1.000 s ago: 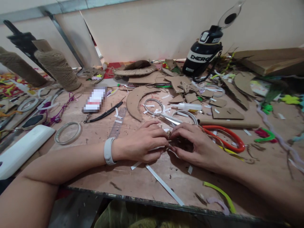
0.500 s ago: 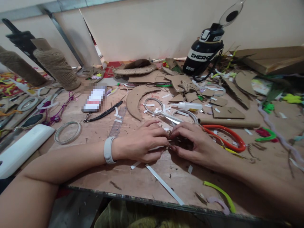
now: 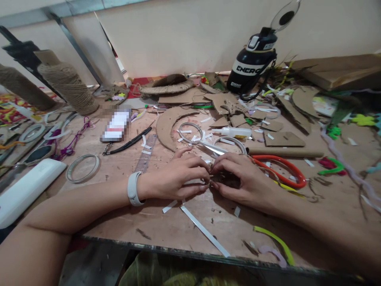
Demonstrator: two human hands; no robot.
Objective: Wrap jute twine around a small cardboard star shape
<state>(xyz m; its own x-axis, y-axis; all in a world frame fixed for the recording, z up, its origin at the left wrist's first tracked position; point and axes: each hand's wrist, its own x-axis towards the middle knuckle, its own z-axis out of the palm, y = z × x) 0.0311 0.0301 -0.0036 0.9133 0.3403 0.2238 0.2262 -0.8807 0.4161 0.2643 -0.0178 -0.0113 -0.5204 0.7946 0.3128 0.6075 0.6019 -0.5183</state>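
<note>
My left hand [image 3: 178, 176] and my right hand [image 3: 242, 176] meet fingertip to fingertip just above the wooden table [image 3: 184, 226]. Both have their fingers curled and pinched around something small, mostly covered by the fingers; its kind cannot be made out. A pale band circles the left wrist. Behind the right hand, a metal blade [image 3: 214, 148] and an orange loop handle [image 3: 300, 180] show on either side, seemingly one pair of scissors. A long white strip [image 3: 205, 232] lies in front of the hands. A plastic ruler [image 3: 146, 155] rests beyond the left wrist.
Beyond the hands lie a curved cardboard piece [image 3: 164, 129], a small glue bottle [image 3: 233, 132] and a cardboard tube [image 3: 285, 153]. A black bottle [image 3: 245, 71] stands at the back. Twine rolls [image 3: 70, 89], a tape ring [image 3: 82, 169] and a white case [image 3: 28, 190] are leftward.
The view has shifted slightly. My left hand's fingers have moved a little and its index finger is raised more; both hands stay together at the same spot.
</note>
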